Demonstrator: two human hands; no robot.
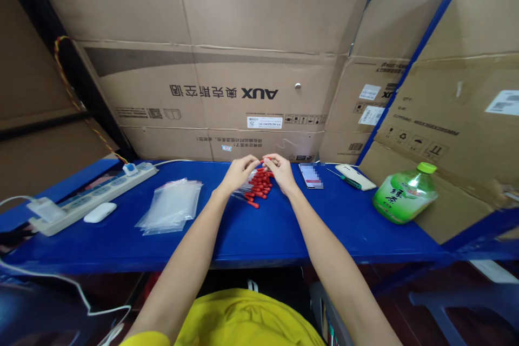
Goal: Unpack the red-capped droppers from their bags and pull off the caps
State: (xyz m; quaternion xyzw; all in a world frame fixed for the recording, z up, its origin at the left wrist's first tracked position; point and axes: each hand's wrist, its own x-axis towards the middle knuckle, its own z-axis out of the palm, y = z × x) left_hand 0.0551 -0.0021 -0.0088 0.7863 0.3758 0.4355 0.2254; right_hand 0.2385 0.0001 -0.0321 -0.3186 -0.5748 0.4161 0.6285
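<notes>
A small heap of red capsule-shaped pieces (259, 186) lies on the blue shelf top (263, 232), partly on a clear plastic bag. My left hand (239, 173) hovers over the heap's left side with fingers curled and pinched. My right hand (280, 171) is at the heap's right side, fingertips pinched on one red piece near the top. The two hands almost meet above the heap. What the left fingers hold is too small to make out.
A stack of clear plastic bags (172, 206) lies to the left, with a white oval object (99, 212) and a power strip (89, 197) beyond. Right: a phone (311, 175), a white case with a green-handled tool (354, 177), a green bottle (405, 193). Cardboard boxes (251, 92) wall the back.
</notes>
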